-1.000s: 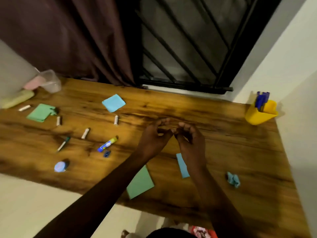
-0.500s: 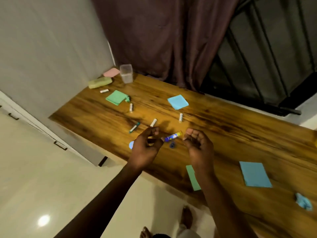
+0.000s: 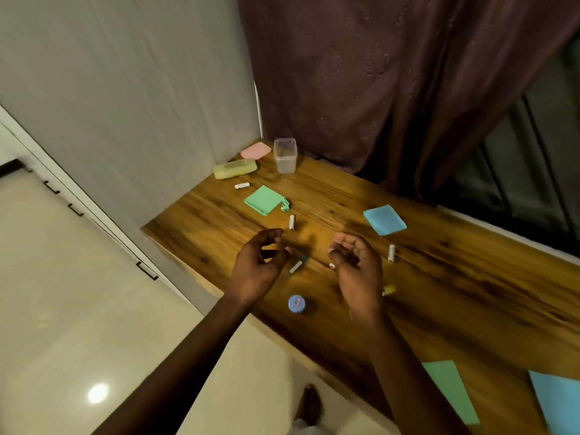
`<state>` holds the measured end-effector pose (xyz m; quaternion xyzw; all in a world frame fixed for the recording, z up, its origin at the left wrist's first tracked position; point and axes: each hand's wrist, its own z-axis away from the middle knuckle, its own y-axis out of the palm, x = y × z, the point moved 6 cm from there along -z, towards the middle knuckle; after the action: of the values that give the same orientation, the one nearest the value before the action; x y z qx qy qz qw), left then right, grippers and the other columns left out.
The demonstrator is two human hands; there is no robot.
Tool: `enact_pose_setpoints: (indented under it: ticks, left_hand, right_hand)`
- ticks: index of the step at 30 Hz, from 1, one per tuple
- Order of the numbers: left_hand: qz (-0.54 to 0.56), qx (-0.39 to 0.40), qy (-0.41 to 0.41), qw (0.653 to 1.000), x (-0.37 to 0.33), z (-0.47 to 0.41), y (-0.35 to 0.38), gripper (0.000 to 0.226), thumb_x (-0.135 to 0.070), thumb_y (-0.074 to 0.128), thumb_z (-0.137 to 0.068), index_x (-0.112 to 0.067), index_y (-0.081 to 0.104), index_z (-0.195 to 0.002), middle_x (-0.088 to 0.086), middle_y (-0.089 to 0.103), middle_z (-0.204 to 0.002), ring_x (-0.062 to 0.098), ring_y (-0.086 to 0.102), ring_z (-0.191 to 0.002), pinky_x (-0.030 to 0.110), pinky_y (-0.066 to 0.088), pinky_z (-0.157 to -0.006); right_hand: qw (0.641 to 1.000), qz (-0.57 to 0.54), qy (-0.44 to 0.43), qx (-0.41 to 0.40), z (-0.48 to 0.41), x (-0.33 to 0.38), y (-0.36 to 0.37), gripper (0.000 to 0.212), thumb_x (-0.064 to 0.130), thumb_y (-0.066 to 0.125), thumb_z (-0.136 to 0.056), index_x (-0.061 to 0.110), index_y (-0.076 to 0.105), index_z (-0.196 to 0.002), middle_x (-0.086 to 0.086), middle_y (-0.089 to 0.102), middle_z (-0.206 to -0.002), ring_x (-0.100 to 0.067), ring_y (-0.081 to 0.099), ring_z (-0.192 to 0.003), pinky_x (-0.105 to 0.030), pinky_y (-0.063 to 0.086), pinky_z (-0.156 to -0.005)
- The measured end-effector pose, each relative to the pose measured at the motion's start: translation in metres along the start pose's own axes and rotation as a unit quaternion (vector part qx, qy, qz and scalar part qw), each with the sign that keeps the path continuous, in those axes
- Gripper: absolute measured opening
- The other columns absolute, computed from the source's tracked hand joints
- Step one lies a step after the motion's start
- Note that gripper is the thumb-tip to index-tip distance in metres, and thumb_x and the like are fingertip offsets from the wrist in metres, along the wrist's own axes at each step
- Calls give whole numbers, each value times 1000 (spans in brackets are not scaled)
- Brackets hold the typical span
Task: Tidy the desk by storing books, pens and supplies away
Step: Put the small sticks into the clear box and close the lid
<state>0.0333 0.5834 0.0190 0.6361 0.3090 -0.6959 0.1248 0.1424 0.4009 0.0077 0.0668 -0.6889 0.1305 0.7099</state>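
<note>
Since the earlier frame, the hands are being shown farther apart, and the view is being swung toward the wall end of the wooden desk [image 3: 470, 293]. The left hand [image 3: 257, 265] is being held above the desk with its fingers curled loosely and spread, nothing visibly gripped. The right hand [image 3: 357, 265] is being held palm-up and cupped, also with nothing clearly held; a small white piece [image 3: 332, 265] is being seen at its fingertips, but whether it is touched cannot be told.

Between the hands, a teal-capped pen [image 3: 296, 265] is lying on the desk, just at 3 o'clock from the left hand. At 12 o'clock from that hand a short white stick [image 3: 292, 221] is lying; another white stick [image 3: 391, 253] is lying at 3 o'clock from the right hand. A yellow-tipped item [image 3: 389, 289], partly hidden by the right wrist, is lying at 5 o'clock from that hand. A round blue object [image 3: 296, 303] is sitting at 6 o'clock, between the forearms.

Toward 12 o'clock, a green notepad [image 3: 262, 200] is lying with a crumpled green scrap [image 3: 285, 205] touching its edge, and a third white stick [image 3: 242, 185] is near it. In the far corner a clear plastic container [image 3: 285, 155] is standing upright, beside a pink lid [image 3: 255, 151] and a yellow case [image 3: 235, 168]. A blue notepad [image 3: 384, 219] is lying at 1 o'clock. At 5 o'clock a green sheet [image 3: 448, 390] and a blue sheet [image 3: 558, 400] are lying near the desk's front edge.
</note>
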Motion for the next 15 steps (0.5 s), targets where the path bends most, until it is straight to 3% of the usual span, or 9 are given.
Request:
enact_pose_setpoints:
  ticks: [6,11,15]
  left_hand:
    - [-33,-14,-11,999,9,-71,-28,38,-27,72,-93,-21,62,-129,-11,65,-127,15,69,-104,32,60,-81]
    - [-41,-23,-30,998,15,-121,-45,45,-33,72,-92,-25,59,-134,-9,59,-137,18,68,-107,27,59,-73]
    - [-37,-21,-35,998,15,-162,-57,43,-28,70,-95,-20,59,-135,-8,62,-130,13,67,-108,21,58,-69]
  right_hand:
    - [999,-41,26,12,-63,-1,47,32,3,71,-91,18,69,-120,5,73,-113,-10,70,-106,-37,60,-95]
    - [998,-46,47,18,-103,0,79,32,-1,69,-92,14,68,-121,1,72,-111,-11,70,-103,-40,60,-96]
    - [997,-61,51,3,-129,-2,100,30,-3,69,-91,17,68,-112,1,72,-107,-18,71,-104,-45,60,-94]
